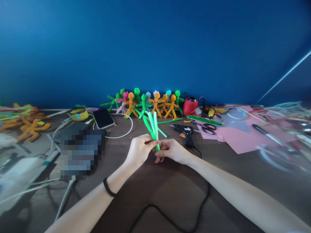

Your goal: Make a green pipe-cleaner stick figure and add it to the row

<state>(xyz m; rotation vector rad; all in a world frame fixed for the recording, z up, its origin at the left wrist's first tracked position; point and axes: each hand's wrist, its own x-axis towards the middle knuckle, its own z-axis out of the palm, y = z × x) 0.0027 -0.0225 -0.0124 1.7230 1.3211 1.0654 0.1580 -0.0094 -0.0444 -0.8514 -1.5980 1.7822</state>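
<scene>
A small bunch of green pipe cleaners (156, 127), some pale and some brighter, stands upright over the middle of the table with the tips fanned apart. My left hand (140, 148) pinches the bunch low down between thumb and fingers. From the other side my right hand (173, 150) grips the bottom end, its fingers curled around and under it. The two hands touch or nearly touch there, and the lowest ends are partly hidden by fingers. Behind the bunch stands a row of pipe-cleaner figures (156, 103) in orange, green and pink.
To the right lie a black glue gun (186, 131) with a trailing cord, scissors (209, 128), a green cutter (204, 120) and pink paper (243, 137). Leftward are a phone (103, 118), a pixelated dark device (84, 153), cables and orange figures (34, 128). A blue wall (155, 48) closes the back.
</scene>
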